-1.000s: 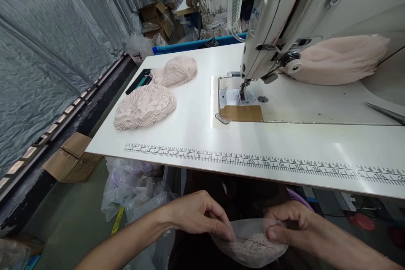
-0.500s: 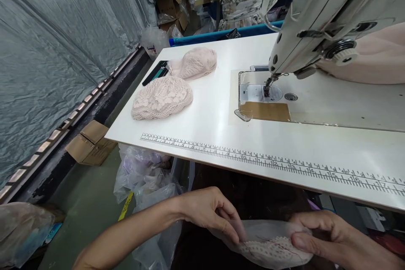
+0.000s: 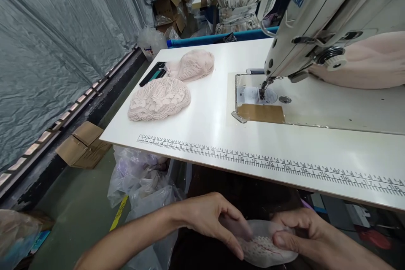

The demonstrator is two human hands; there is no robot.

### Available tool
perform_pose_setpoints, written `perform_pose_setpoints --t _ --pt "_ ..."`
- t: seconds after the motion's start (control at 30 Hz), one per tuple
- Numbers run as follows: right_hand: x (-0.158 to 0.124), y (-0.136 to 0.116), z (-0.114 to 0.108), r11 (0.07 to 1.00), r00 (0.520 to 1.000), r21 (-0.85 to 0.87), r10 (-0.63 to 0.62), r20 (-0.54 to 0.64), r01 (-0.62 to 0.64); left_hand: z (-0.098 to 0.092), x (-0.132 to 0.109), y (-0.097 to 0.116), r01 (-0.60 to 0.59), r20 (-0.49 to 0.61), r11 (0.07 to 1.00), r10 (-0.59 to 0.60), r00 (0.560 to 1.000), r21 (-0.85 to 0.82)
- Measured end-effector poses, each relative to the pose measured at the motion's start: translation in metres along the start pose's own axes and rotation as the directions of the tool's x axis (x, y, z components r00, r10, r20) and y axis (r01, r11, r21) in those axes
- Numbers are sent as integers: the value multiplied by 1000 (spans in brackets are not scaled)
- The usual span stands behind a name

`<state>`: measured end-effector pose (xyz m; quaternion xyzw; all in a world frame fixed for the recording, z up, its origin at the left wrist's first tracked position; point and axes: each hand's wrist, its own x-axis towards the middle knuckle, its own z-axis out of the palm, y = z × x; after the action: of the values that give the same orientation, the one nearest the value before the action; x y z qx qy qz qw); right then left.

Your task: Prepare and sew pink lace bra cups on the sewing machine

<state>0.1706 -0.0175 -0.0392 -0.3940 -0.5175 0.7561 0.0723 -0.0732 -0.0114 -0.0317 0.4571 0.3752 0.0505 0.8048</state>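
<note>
In the head view, my right hand [image 3: 302, 234] pinches a small sheer white mesh piece [image 3: 265, 257] at its right side, thumb in front and fingers behind. Pale lace with small holes and a reddish thread line shows on this piece, which is held above my dark-clothed lap. My left hand [image 3: 218, 225] is at the piece's left edge, its thumb and fingers spread apart; the fingers are blurred, and whether they touch the mesh I cannot tell. On the white table lie a stack of pale pink lace pieces [image 3: 160, 99] and a pink lace cup [image 3: 196, 65].
A sewing machine [image 3: 297, 29] stands on the white table [image 3: 202, 122], with pink fabric [image 3: 373, 61] behind its arm. A printed ruler [image 3: 221, 154] runs along the front edge. Plastic bags [image 3: 136, 173] and a cardboard box [image 3: 82, 145] sit left of the table. A dark flat object [image 3: 153, 74] lies by the lace.
The view has shifted slightly. My left thumb and fingers have spread apart at the mesh piece's edge. My right hand still holds the piece, which now sits a little further left in view.
</note>
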Motion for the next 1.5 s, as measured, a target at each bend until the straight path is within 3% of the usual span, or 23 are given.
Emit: perform_pose_setpoints --t 0.3,0.5,0.77,1.1,1.27,1.4,1.5 --pt "-1 -5 8 999 999 -6 38 6 -38 6 9 -6 0 18 985 3 1000 -171" --pt "2 -15 15 986 997 -160 42 -67 -52 4 2 -1 12 -48 994 -17 999 -106" --pt "-1 -23 15 981 993 -162 92 -76 -103 2 2 2 21 0 1000 -21 1000 -17" --pt "-6 -16 11 975 996 -223 -6 -85 -13 12 8 4 65 -108 994 -74 991 -86" --pt "-2 -16 13 980 999 -193 34 -32 -40 13 7 3 61 -107 989 -76 991 -135" --pt "2 -18 13 985 997 -161 57 -60 -66 8 2 1 62 -104 996 -68 992 -60" --pt "0 -21 11 986 996 -139 86 -18 -88 4 -4 0 41 -66 999 -41 997 -9"
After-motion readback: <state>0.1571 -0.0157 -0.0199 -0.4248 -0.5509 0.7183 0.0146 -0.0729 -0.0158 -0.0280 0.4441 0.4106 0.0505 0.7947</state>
